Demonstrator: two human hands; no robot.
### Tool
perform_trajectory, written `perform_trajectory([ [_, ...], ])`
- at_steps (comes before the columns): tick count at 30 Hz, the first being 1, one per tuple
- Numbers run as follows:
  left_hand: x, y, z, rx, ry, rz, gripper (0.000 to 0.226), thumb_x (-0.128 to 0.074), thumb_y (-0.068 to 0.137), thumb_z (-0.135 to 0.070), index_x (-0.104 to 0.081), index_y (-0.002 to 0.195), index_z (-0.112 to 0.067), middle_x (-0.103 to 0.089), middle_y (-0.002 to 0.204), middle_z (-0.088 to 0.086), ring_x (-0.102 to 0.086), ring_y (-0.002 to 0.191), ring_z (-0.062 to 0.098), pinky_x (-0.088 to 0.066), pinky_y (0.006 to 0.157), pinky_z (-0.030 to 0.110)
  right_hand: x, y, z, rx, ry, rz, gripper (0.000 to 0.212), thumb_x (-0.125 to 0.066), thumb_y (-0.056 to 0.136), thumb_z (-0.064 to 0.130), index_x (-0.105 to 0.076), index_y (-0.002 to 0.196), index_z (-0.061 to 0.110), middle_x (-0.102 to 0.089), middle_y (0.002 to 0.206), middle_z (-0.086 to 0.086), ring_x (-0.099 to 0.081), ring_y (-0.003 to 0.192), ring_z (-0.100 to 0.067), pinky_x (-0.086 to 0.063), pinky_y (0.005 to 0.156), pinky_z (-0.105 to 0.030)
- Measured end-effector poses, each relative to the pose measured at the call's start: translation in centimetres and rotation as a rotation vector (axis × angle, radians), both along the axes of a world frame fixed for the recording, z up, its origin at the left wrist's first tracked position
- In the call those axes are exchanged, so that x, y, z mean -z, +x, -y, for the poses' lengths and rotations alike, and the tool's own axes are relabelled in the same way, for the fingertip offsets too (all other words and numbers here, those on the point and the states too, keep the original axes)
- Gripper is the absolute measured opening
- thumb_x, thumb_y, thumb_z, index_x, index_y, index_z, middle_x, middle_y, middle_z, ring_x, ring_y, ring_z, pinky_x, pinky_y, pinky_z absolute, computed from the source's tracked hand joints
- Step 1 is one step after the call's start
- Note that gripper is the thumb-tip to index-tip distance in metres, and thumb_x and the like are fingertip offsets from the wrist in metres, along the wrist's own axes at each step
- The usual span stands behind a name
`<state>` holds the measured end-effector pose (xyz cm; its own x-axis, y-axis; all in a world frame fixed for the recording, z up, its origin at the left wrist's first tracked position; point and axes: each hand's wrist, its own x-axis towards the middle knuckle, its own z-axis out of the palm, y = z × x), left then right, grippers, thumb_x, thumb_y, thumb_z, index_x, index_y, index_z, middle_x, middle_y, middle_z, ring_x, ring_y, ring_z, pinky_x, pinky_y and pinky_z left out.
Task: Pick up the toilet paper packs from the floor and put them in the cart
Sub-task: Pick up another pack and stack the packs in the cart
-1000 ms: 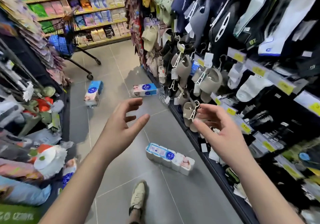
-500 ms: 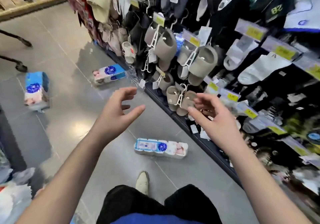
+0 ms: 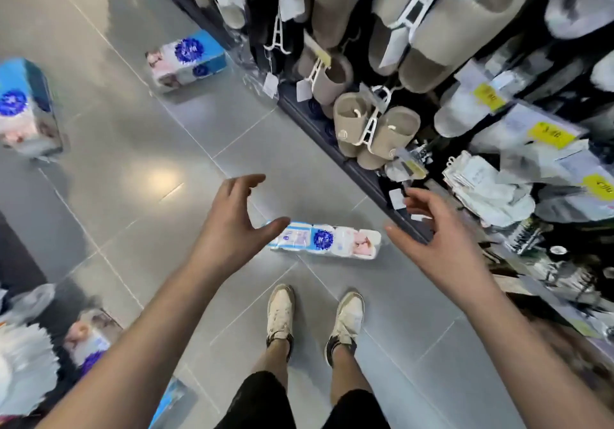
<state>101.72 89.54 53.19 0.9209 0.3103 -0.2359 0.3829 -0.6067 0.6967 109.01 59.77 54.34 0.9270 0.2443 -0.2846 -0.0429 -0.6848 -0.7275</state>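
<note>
While over TP pack [image 3: 324, 239], fingers [image 3: 246, 181] apart.

A shop aisle: on the right, a dark display rack [image 3: 349, 166] carries hanging slippers [image 3: 375, 136] on white hangers with yellow price tags [image 3: 550, 134], above a grey tiled floor [image 3: 139, 136], with packaged goods [image 3: 26, 355] shelved near left.

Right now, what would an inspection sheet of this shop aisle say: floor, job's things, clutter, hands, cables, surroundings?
Surface: glossy grey tiled floor.
Job's things: near pack lying flat ahead of the shoes; second pack by the rack base; third pack at left edge; cart not in view.
Clutter: wrapped goods at lower left.
Hands: left hand and right hand open over the near pack, holding nothing.
Cables: nothing seen.
Surroundings: slippers and yellow price tags on the rack.
</note>
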Motion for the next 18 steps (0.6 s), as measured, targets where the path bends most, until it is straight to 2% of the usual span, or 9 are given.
perform_trajectory([
  [3,7.9,0.9,0.1,-0.008,0.016,-0.057,0.073,-0.080,0.078,-0.041,-0.045,0.140,-0.027,-0.045,0.137,-0.006,-0.048,0.125,0.007,-0.046,0.105,0.036,7.2,0.9,-0.1,-0.010,-0.062,0.004,0.063,-0.081,0.082,0.036,-0.052,0.138,0.029,-0.058,0.125,0.013,-0.055,0.115,0.000,-0.040,0.099,-0.020],
  [5,13.2,1.0,0.2,0.008,0.029,-0.092,0.077,-0.081,0.077,-0.041,-0.043,0.142,-0.027,-0.044,0.139,-0.004,-0.047,0.128,0.009,-0.045,0.105,0.035,12.2,1.2,0.1,-0.011,-0.092,-0.008,0.065,-0.081,0.082,0.033,-0.052,0.140,0.026,-0.055,0.124,0.013,-0.051,0.114,0.000,-0.037,0.100,-0.020],
  [10,25.2,0.4,0.7,0.118,0.103,-0.213,0.094,-0.085,0.072,-0.037,-0.035,0.149,-0.018,-0.038,0.148,0.005,-0.041,0.134,0.016,-0.033,0.100,0.019,24.6,0.3,0.7,-0.020,-0.197,-0.076,0.077,-0.083,0.080,0.032,-0.044,0.147,0.026,-0.044,0.130,0.013,-0.042,0.117,0.005,-0.032,0.103,-0.016],
  [12,29.4,-0.1,0.7,0.152,0.146,-0.229,0.097,-0.087,0.070,-0.033,-0.036,0.149,-0.010,-0.040,0.149,0.010,-0.037,0.140,0.022,-0.033,0.105,0.025,29.0,-0.2,0.9,-0.001,-0.213,-0.086,0.086,-0.085,0.078,0.031,-0.039,0.150,0.026,-0.043,0.139,0.006,-0.046,0.120,-0.001,-0.032,0.098,-0.015],
  [15,34.5,-0.5,0.2,0.209,0.222,-0.252,0.097,-0.091,0.066,-0.024,-0.041,0.146,-0.001,-0.043,0.146,0.021,-0.036,0.140,0.037,-0.038,0.109,0.046,34.1,-0.5,1.3,-0.007,-0.261,-0.104,0.096,-0.087,0.076,0.033,-0.030,0.154,0.029,-0.038,0.147,0.000,-0.047,0.122,-0.006,-0.036,0.094,-0.022],
  [18,39.5,-0.3,-1.0,0.242,0.284,-0.365,0.107,-0.090,0.066,-0.032,-0.031,0.152,-0.006,-0.035,0.153,0.018,-0.028,0.144,0.035,-0.037,0.113,0.052,38.8,-0.3,2.0,-0.068,-0.340,-0.080,0.104,-0.088,0.074,0.034,-0.024,0.157,0.028,-0.036,0.148,-0.004,-0.045,0.132,-0.019,-0.040,0.108,-0.036],
])
